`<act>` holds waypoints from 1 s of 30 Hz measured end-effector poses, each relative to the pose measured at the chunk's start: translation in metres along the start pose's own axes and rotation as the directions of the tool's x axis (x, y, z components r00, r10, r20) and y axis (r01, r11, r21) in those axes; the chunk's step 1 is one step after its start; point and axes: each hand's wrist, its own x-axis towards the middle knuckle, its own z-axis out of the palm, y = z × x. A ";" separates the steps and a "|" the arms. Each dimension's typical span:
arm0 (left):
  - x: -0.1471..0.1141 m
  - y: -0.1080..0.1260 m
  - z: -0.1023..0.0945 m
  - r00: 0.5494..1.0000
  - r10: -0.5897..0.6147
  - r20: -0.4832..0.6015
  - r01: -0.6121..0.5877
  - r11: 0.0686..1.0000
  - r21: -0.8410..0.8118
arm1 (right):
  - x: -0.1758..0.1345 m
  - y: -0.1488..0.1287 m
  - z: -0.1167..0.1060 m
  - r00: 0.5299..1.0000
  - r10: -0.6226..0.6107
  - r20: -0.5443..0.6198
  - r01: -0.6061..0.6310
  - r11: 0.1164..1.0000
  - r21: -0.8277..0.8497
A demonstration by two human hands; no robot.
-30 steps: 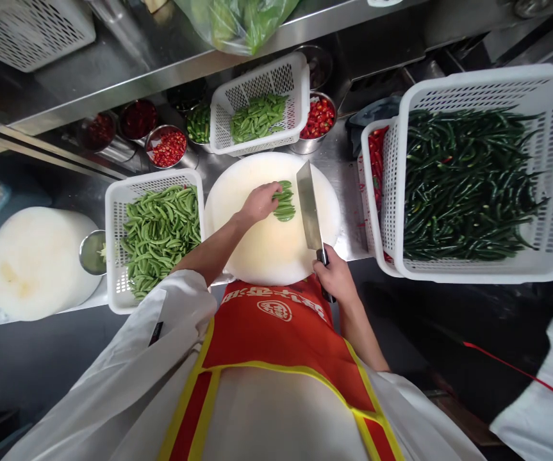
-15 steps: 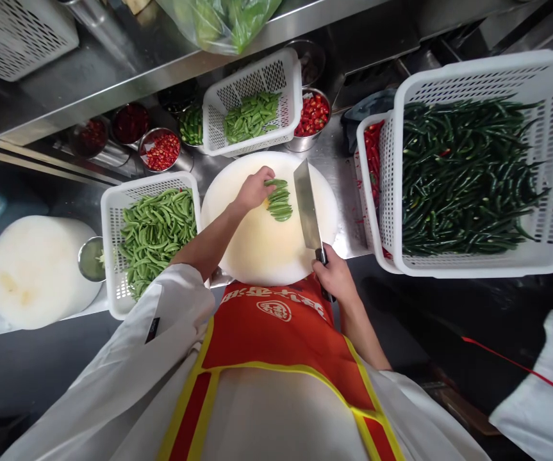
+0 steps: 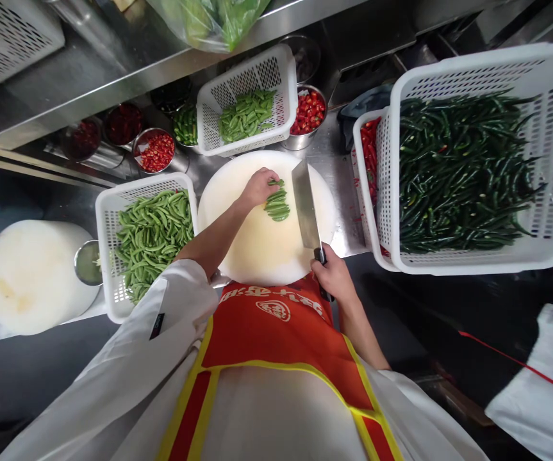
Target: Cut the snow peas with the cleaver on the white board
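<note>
The left hand (image 3: 260, 186) is partly curled, its fingertips meeting the far end of a short row of slim, flat green pods (image 3: 277, 206); whether it pinches any of them, I cannot tell. The right hand (image 3: 332, 272) is wrapped firmly around the black handle of a broad, rectangular steel cleaver (image 3: 306, 208), whose smooth grey blade lies over the board to the right of the row, apart from it. Both pods and blade are within the outline of a thick, round, cream-white cutting board (image 3: 252, 246) with a matt face. Just left of it stands a white perforated plastic basket (image 3: 105, 240) heaped with smooth, curved green pods (image 3: 154, 237). Beyond the board, a smaller white slotted plastic basket (image 3: 209, 131) contains short, flat green pieces (image 3: 246, 115), and beside that sits a round, shiny steel bowl (image 3: 300, 141) of glossy cut red peppers (image 3: 309, 112). On the right, a deep white latticed plastic basket (image 3: 487, 264) holds a tangle of long, thin, dark green peppers (image 3: 466, 173). These stand along a brushed stainless-steel worktop (image 3: 346, 224). Farther left is a 2nd round, cream-white block (image 3: 36, 269), faintly stained yellow.
</note>
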 end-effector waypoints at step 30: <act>-0.008 -0.003 0.019 0.876 -0.330 -0.352 0.061 0.800 -0.597 | -0.003 -0.028 0.011 0.998 -0.048 0.038 0.055 0.974 -0.221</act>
